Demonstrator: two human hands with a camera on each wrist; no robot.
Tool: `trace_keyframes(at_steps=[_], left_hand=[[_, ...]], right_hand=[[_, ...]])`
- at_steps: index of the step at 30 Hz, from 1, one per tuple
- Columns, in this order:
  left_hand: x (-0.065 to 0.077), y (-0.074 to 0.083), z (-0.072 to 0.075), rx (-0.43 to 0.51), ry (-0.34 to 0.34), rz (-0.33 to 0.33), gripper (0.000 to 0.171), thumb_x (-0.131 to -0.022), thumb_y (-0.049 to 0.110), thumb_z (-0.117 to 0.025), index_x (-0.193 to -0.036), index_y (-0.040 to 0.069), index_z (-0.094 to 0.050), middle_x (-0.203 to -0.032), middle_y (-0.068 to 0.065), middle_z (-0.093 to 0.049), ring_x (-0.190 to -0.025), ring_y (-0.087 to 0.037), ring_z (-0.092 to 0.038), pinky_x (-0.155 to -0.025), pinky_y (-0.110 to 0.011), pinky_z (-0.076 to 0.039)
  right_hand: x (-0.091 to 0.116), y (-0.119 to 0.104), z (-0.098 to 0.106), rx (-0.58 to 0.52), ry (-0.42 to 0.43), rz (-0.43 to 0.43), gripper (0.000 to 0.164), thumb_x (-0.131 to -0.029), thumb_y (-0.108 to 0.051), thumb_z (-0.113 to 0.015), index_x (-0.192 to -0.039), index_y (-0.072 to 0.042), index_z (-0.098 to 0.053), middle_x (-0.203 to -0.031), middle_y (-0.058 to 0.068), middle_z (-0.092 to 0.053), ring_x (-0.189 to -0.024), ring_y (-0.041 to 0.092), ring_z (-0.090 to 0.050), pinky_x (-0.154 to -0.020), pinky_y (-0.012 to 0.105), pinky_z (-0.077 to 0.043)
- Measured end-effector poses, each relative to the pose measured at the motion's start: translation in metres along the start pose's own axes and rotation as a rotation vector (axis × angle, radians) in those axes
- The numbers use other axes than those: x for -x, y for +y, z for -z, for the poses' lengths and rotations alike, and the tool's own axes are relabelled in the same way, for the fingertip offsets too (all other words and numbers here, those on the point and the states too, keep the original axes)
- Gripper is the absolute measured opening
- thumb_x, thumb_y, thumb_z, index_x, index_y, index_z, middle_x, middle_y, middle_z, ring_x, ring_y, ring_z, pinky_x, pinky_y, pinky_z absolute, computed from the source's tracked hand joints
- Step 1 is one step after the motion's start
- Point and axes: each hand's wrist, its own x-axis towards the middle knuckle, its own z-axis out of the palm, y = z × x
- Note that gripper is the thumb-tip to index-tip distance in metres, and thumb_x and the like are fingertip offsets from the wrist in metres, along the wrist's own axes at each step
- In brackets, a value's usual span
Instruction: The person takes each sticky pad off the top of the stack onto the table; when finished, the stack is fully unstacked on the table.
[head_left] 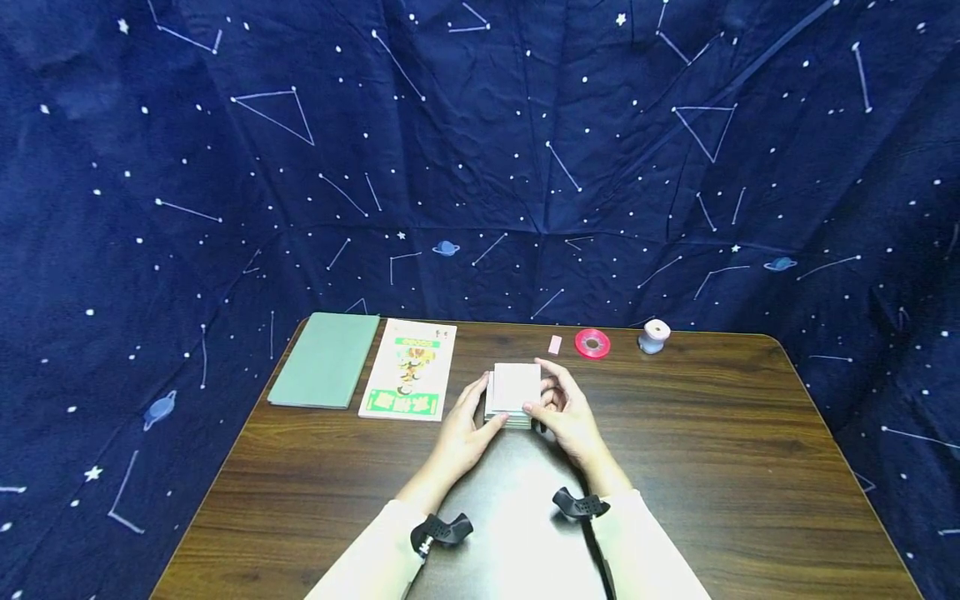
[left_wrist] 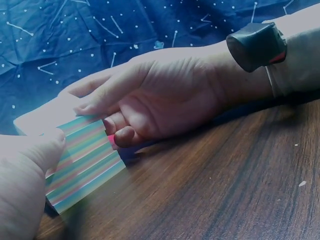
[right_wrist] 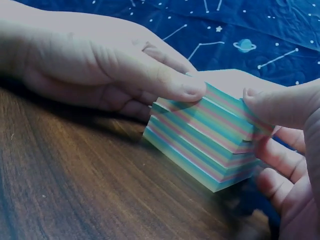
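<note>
A stack of square note pads (head_left: 517, 388) stands on the table between both hands, its top sheet pale. Its edges show green, pink and yellow stripes, and the layers of the paper stack (right_wrist: 200, 135) are slightly offset in the right wrist view. On the left, the left hand (head_left: 461, 435) holds the stack, with its thumb at the near corner and fingers along the side. Opposite it, the right hand (head_left: 570, 419) grips the right side, its thumb at the near right corner and the other fingers bent beside the pads. The stack's far side is hidden in the wrist views.
A green notebook (head_left: 324, 360) and a booklet with a printed cover (head_left: 409, 368) lie at the back left. Along the back are a small pink block (head_left: 555, 344), a red ring-shaped roll (head_left: 592, 343) and a small white-and-blue object (head_left: 654, 336). A starry blue cloth (head_left: 480, 167) hangs behind the table.
</note>
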Motion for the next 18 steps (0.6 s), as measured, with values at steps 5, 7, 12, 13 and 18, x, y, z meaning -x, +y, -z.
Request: trace_keyframes(at_steps=[5,7,12,13,18], left_hand=[[0.002,0.000,0.001,0.004,0.002,0.001,0.077,-0.103,0.032,-0.077,-0.167,0.008,-0.041,-0.169,-0.015,-0.049,-0.159,-0.037,-0.045,-0.131,-0.058,-0.036],[0.002,-0.001,0.001,0.009,0.001,0.005,0.078,-0.102,0.031,-0.077,-0.167,0.006,-0.041,-0.169,-0.015,-0.048,-0.159,-0.036,-0.045,-0.132,-0.057,-0.035],[0.002,0.001,0.001,0.015,0.000,0.015,0.078,-0.102,0.032,-0.077,-0.166,0.005,-0.042,-0.170,-0.015,-0.048,-0.159,-0.036,-0.044,-0.132,-0.057,-0.035],[0.002,0.002,0.001,0.013,0.001,0.017,0.078,-0.102,0.032,-0.077,-0.166,0.006,-0.042,-0.170,-0.015,-0.048,-0.159,-0.037,-0.044,-0.132,-0.057,-0.035],[0.001,0.004,0.001,0.001,0.000,0.027,0.078,-0.102,0.032,-0.077,-0.167,0.008,-0.041,-0.169,-0.014,-0.048,-0.159,-0.037,-0.045,-0.131,-0.058,-0.036]], right_hand=[[0.002,0.000,0.001,-0.063,0.006,0.067,0.077,-0.090,0.016,-0.075,-0.159,-0.002,-0.046,-0.108,0.003,-0.065,-0.081,0.006,-0.066,-0.064,0.018,-0.056],[0.002,0.001,0.002,-0.079,0.010,0.078,0.074,-0.092,0.016,-0.074,-0.158,0.002,-0.045,-0.106,0.002,-0.068,-0.080,0.007,-0.069,-0.062,0.022,-0.058],[0.005,-0.003,0.006,-0.095,0.061,0.064,0.066,-0.094,0.015,-0.071,-0.154,0.005,-0.046,-0.101,0.002,-0.070,-0.078,0.009,-0.069,-0.057,0.027,-0.059],[0.005,-0.004,0.007,-0.095,0.075,0.062,0.065,-0.094,0.014,-0.071,-0.154,0.005,-0.047,-0.101,0.001,-0.070,-0.078,0.009,-0.068,-0.057,0.027,-0.059],[0.004,-0.010,0.015,-0.067,0.146,0.062,0.058,-0.096,0.011,-0.072,-0.150,0.004,-0.052,-0.098,-0.002,-0.073,-0.077,0.008,-0.068,-0.056,0.026,-0.057]])
